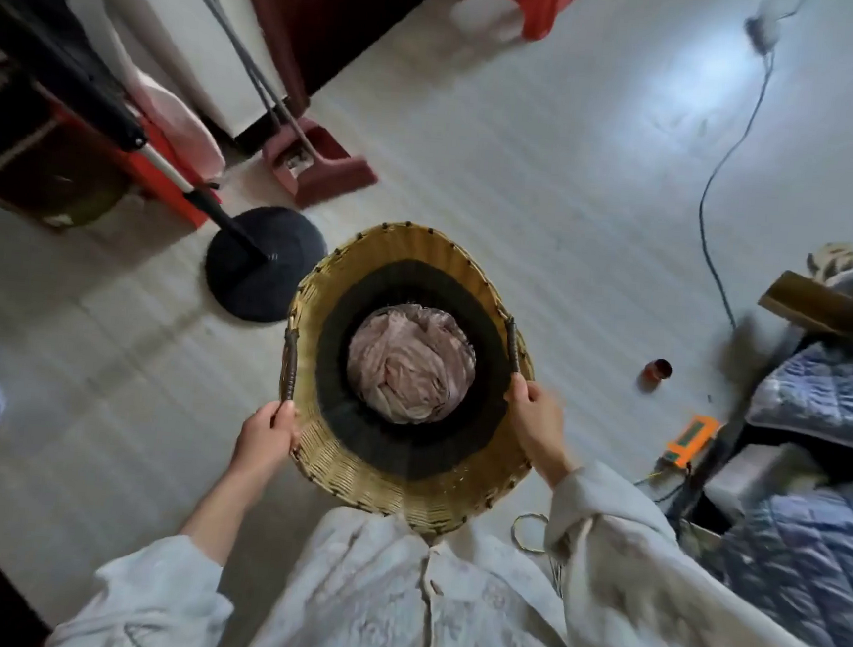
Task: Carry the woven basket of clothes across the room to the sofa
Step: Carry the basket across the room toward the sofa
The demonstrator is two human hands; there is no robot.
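- Holding the woven basket [400,481] up in front of the body, both hands on its side handles, clear of the floor [558,154].
- Left hand [265,438] closed around the near end of the dark left handle [288,368].
- Right hand [535,415] closed around the near end of the right handle [514,346].
- Basket centre frame, rim tan, dark band inside; crumpled pinkish clothes [410,363] bunched at the bottom.
- Black round fan base [264,262] on floor just left of basket, far side.
- Red dustpan [319,164] farther left.
- Blue quilted cover [831,389] at right edge.
- Orange device [690,439] and small dark jar [657,370] on floor, right.
- Frame motion-blurred.
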